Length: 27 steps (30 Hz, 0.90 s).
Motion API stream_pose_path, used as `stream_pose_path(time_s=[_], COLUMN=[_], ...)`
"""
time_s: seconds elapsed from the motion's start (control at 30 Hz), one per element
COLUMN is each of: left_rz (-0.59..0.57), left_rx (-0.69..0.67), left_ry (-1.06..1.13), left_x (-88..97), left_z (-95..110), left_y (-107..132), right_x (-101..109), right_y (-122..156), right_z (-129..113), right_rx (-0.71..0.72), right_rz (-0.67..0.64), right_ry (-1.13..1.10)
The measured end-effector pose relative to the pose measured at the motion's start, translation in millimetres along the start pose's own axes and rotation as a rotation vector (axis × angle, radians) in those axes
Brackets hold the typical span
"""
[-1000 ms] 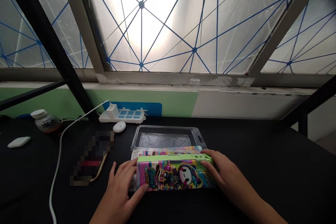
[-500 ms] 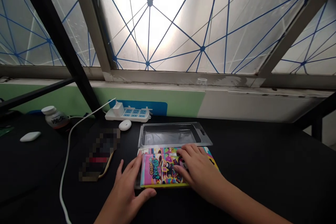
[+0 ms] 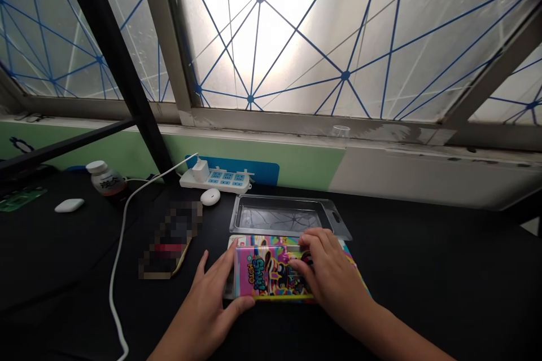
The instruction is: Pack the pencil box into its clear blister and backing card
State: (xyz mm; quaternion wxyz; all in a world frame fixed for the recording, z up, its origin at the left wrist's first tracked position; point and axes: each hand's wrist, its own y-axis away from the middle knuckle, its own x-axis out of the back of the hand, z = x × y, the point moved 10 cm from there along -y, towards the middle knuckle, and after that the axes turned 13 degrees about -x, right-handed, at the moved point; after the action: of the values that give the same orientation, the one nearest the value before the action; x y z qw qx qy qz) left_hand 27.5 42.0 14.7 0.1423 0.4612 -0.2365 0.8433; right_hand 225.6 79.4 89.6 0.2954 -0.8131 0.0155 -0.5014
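A pink, brightly printed packet (image 3: 271, 273) lies flat in front of me on a colourful backing card (image 3: 254, 240). My left hand (image 3: 215, 293) holds its left end, with the thumb at the lower corner and the fingers along the upper left. From the right, my right hand (image 3: 334, 279) reaches over the packet with fingers curled and thumb bent in, gripping its right part and hiding that end. Just beyond the card lies a clear plastic blister tray (image 3: 279, 217) with a hang-hole tab.
Left of the packet is a pixelated, blurred-out object (image 3: 173, 242) beside a white cable (image 3: 118, 271). Behind stand a white power strip (image 3: 224, 179), a round white case (image 3: 210, 197) and a white-capped bottle (image 3: 105, 177). A white mouse-like object (image 3: 69, 205) lies far left.
The view has shifted a little, so things sit slightly to the right. My left thumb has come up against the packet's lower corner. My right fingers have curled in more on the packet.
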Motion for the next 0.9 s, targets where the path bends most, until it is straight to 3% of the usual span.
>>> stream_pose_path(time_s=[0.13, 0.2, 0.27, 0.37, 0.47, 0.57, 0.67, 0.8, 0.9], left_rz=[-0.006, -0.001, -0.021, -0.070, -0.085, -0.071, -0.020, 0.056, 0.096], left_rx=[-0.001, 0.018, 0.035, 0.058, 0.080, 0.079, 0.073, 0.089, 0.046], left_ry=[0.107, 0.129, 0.125, 0.090, 0.063, 0.074, 0.152, 0.255, 0.228], left_x=[4.0, 6.0, 4.6, -1.0, -4.6, -5.4, -1.8, 3.7, 6.0], left_z=[-1.0, -3.2, -4.6, -6.2, -7.8, -7.3, -6.1, -9.4, -9.9], left_y=[0.5, 1.2, 1.6, 1.7, 1.8, 2.3, 4.7, 9.6, 9.7], right_x=[34.6, 45.6, 47.1, 37.7, 20.8, 3.9, -1.1, 8.9, 13.7], right_y=[14.5, 27.8, 43.5, 68.2, 84.3, 94.4, 93.5, 86.4, 84.2], right_z=[-26.4, -33.0, -23.1, 22.7, 88.2, 125.7, 134.8, 137.3, 132.4], right_rx=[0.203, 0.297, 0.314, 0.203, -0.061, -0.215, -0.286, -0.384, -0.371], right_rz=[0.051, -0.060, -0.241, -0.448, -0.486, -0.481, -0.438, -0.334, -0.277], right_ry=[-0.020, -0.026, -0.017, 0.002, 0.027, -0.012, -0.068, -0.096, -0.072])
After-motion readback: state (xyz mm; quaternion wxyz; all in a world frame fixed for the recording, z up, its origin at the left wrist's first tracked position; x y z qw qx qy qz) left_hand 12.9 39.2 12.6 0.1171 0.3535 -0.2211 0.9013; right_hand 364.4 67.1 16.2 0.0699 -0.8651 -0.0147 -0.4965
